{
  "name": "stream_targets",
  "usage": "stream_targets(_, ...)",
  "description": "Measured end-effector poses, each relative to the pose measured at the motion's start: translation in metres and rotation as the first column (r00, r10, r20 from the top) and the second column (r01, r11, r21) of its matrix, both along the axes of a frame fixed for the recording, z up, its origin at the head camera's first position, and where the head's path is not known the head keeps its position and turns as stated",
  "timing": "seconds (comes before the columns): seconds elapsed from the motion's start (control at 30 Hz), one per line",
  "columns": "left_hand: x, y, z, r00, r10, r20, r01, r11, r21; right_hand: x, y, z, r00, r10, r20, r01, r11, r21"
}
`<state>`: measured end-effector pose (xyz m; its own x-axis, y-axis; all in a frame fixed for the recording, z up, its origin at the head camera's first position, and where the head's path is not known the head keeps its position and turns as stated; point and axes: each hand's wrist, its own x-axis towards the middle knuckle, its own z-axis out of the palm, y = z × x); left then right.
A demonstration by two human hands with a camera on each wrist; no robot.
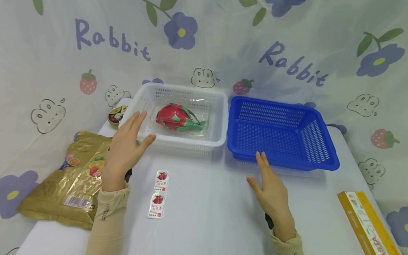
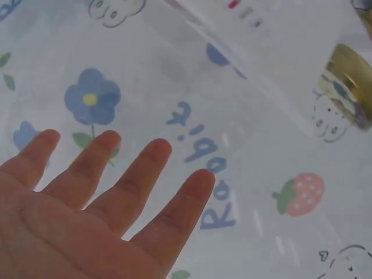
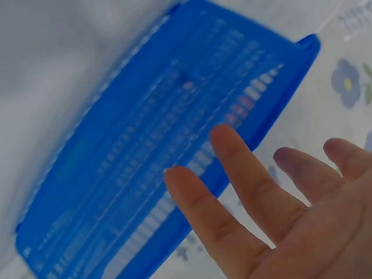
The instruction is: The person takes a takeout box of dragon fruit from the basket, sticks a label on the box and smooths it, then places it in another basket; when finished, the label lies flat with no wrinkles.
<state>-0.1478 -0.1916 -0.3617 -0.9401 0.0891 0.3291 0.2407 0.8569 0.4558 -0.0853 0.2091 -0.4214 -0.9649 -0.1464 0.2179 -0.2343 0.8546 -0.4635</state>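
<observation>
My left hand [image 1: 124,147] hovers by the front left corner of the white basket [image 1: 222,121], its fingers straight and holding nothing. Inside that basket lies a red and green dragon fruit [image 1: 173,116] in a clear plastic container. Under the left forearm, partly hidden, is a shiny gold bag [image 1: 65,185] with fruit pictures. My right hand [image 1: 272,193] is near the front rim of the blue basket [image 1: 270,142], fingers extended and nothing in them. In the right wrist view, those fingers [image 3: 256,186] overlap the blue basket [image 3: 157,139]; whether they touch it I cannot tell.
Two stickers with dragon fruit pictures [image 1: 156,205] lie on the white table [image 1: 204,222]. A yellow pasta box [image 1: 377,238] lies along the right edge. Left of the white basket sits a round gold tin [image 1: 116,114]. A patterned cloth [image 1: 210,33] rises behind.
</observation>
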Motion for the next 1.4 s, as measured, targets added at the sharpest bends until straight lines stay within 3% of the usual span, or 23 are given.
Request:
stream_targets(0.17,-0.021,0.006,0.002,1.0,-0.001,0.027,-0.001,0.997,0.074,-0.011,-0.029,0.003,0.996,0.082,-0.039,-0.082,0.997,0.0)
stream_targets(0.37,-0.054,0.007,-0.01,0.996,0.01,0.088,-0.027,0.982,0.188,-0.025,-0.066,0.006,0.984,0.171,-0.037,-0.172,0.985,-0.012)
stream_targets(0.53,-0.074,0.01,-0.016,0.984,0.002,0.18,-0.052,0.961,0.271,-0.039,-0.094,0.003,0.978,0.206,0.005,-0.206,0.977,-0.048)
stream_targets(0.7,-0.092,0.013,-0.019,0.971,0.008,0.237,-0.08,0.952,0.296,-0.05,-0.12,-0.002,0.975,0.221,0.032,-0.218,0.973,-0.079)
stream_targets(0.93,-0.101,0.018,-0.019,0.957,0.007,0.291,-0.109,0.935,0.336,-0.061,-0.147,-0.013,0.967,0.239,0.086,-0.233,0.97,-0.075)
stream_targets(1.13,-0.104,0.022,-0.02,0.942,0.001,0.334,-0.123,0.931,0.344,-0.067,-0.16,-0.022,0.97,0.239,0.037,-0.236,0.97,-0.063)
stream_targets(1.4,-0.109,0.023,-0.019,0.916,0.0,0.401,-0.142,0.935,0.325,-0.067,-0.166,-0.027,0.984,0.178,0.002,-0.177,0.981,-0.081)
